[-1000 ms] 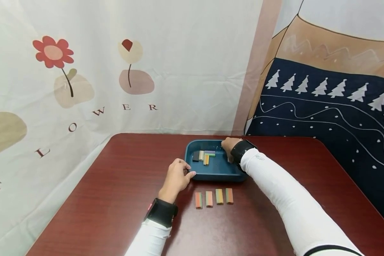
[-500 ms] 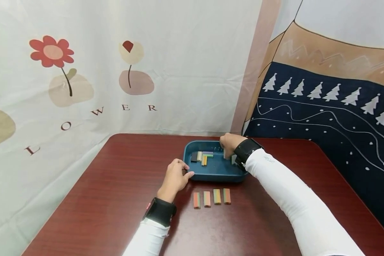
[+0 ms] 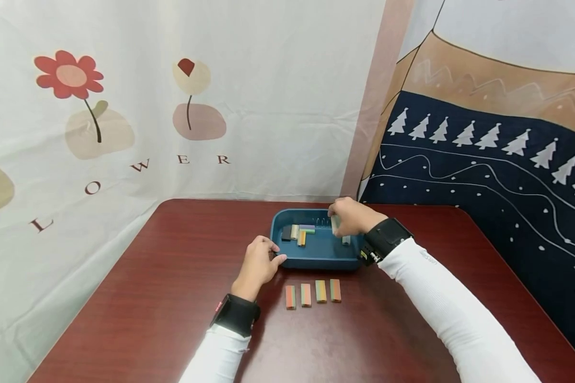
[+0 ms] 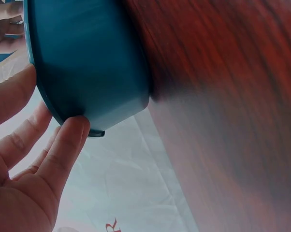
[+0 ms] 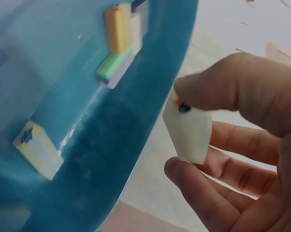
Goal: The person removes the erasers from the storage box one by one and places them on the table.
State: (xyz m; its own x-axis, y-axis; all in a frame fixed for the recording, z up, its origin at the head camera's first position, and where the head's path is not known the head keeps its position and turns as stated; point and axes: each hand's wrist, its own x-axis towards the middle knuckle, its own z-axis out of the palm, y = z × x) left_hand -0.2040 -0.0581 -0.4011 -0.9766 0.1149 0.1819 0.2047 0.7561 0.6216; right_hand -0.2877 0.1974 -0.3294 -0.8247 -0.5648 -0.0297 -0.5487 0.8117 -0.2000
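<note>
A blue tray (image 3: 323, 263) stands on the table, its front left corner held by my left hand (image 3: 257, 268). In the left wrist view the fingertips (image 4: 75, 126) lie against the tray's rim. Over the tray's back right part, my right hand (image 3: 354, 215) pinches a small white block (image 5: 190, 128) between thumb and fingers; a dark mark shows on the block. Inside the tray lie a black block (image 3: 286, 233), a cream block (image 3: 294, 232), a purple and green block (image 3: 307, 229) and an orange-yellow block (image 3: 302, 239). Another white block (image 5: 39, 150) lies near the tray's right side.
Several two-coloured blocks stand in a row in front of the tray, among them a red and green block (image 3: 290, 297) and a yellow and green block (image 3: 321, 291). The reddish-brown table (image 3: 196, 239) meets a flower-printed white curtain (image 3: 268, 106) behind.
My right hand has risen from inside the tray's right side with the white block, turning at the wrist. The other white block has come into sight. My left hand stays at the corner.
</note>
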